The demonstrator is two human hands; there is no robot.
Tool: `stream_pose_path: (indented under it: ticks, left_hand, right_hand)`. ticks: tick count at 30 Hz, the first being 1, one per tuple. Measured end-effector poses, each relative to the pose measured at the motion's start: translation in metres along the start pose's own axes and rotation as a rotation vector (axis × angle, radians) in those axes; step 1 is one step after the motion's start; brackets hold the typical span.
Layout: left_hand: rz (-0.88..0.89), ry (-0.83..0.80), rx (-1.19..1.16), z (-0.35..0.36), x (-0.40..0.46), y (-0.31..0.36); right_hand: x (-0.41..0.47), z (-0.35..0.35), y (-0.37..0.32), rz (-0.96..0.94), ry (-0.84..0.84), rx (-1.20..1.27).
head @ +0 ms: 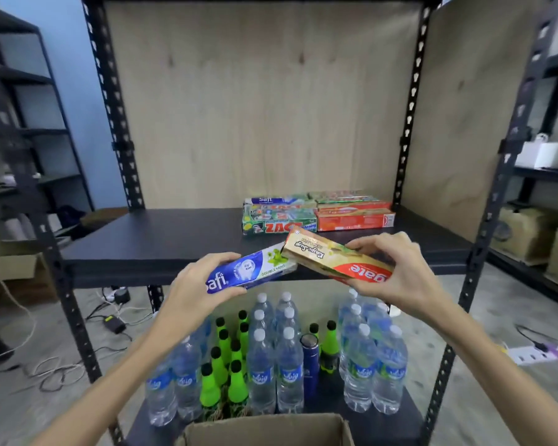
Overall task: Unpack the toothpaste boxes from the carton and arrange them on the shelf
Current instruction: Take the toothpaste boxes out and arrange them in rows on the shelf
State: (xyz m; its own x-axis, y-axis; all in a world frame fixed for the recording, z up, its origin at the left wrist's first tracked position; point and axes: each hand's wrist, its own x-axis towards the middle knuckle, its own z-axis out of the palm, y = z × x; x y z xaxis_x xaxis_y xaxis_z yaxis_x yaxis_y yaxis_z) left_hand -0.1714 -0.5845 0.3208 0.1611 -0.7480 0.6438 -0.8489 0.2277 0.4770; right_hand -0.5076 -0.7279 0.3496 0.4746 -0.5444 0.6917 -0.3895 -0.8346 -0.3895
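My left hand (197, 284) grips a blue and white Safi toothpaste box (255, 268) by its left end. My right hand (397, 268) grips a gold and red Colgate toothpaste box (329, 255) by its right end. Both boxes hover just in front of the dark shelf board (161, 239), their inner ends touching. Stacked toothpaste boxes lie at the back right of the shelf: a green and blue pile (277, 214) and a red pile (355, 214) beside it. The open carton (264, 429) sits at the bottom edge, its inside hidden.
Water bottles (271, 365) and green bottles (219, 365) crowd the lower shelf. Black perforated posts (62, 284) frame the rack. Cables (55, 371) and a power strip (529, 354) lie on the floor. More shelving stands left and right.
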Motion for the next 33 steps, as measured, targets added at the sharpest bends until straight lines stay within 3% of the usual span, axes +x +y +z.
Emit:
stream_pose_path:
  ticks: [11,20,33]
  left_hand:
    - [0.112,0.049,0.188,0.015,0.143,0.013]
    - [0.057,-0.044,0.33,0.075,0.274,-0.06]
    - [-0.024,-0.131,0.319,0.148,0.358,-0.121]
  right_hand:
    - [0.102,-0.03,0.045,-0.012,0.111,-0.2]
    - [0.219,0.0,0.145,-0.01,-0.002,-0.523]
    - [0.281,0.073,0.244,0.124,-0.104,-0.368]
